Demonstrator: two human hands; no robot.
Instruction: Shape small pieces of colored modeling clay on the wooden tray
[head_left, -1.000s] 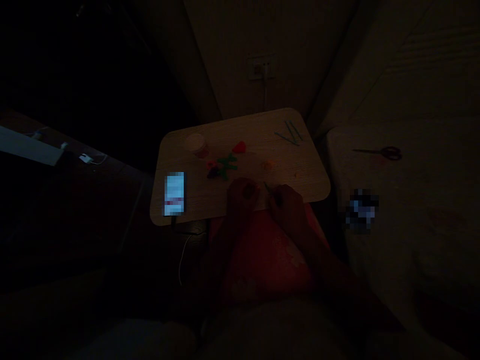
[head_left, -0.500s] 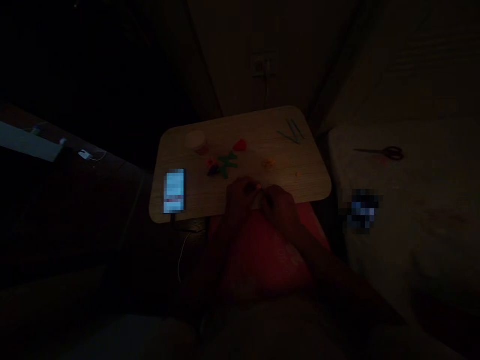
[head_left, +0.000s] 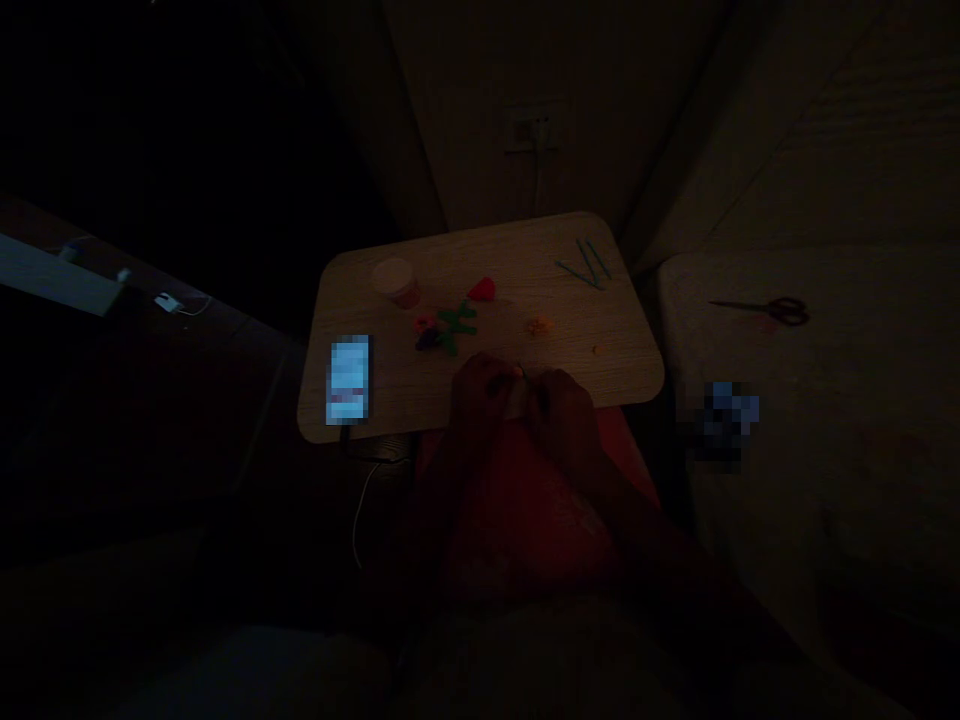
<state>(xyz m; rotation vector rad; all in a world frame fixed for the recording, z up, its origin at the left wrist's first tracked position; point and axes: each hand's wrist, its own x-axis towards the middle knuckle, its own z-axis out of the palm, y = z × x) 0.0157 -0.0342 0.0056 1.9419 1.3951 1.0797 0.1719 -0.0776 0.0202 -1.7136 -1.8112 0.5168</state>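
In dim light, my left hand [head_left: 478,395] rests at the near edge of a small wooden table [head_left: 405,390], its fingers pinched around a small orange piece [head_left: 518,372]. My right hand [head_left: 562,405] is close beside it, fingers curled in toward that piece; what they hold is too dark to make out. Beyond the hands lie green pieces [head_left: 459,320], a red cone-like piece [head_left: 484,289], a pinkish-red piece [head_left: 424,323] and a dark piece [head_left: 428,340]. An orange clump [head_left: 538,326] and a small orange bit [head_left: 597,350] sit farther right.
A pale tub [head_left: 394,278] stands at the table's back left, and a lit phone [head_left: 349,380] lies at the left. Thin blue-green sticks [head_left: 585,265] are at the back right. Scissors [head_left: 772,308] lie on a pale surface to the right. A wall socket [head_left: 534,128] is behind.
My hands have moved slightly apart, with the table showing between them. The view has shifted a little; the objects on the table stay in place.
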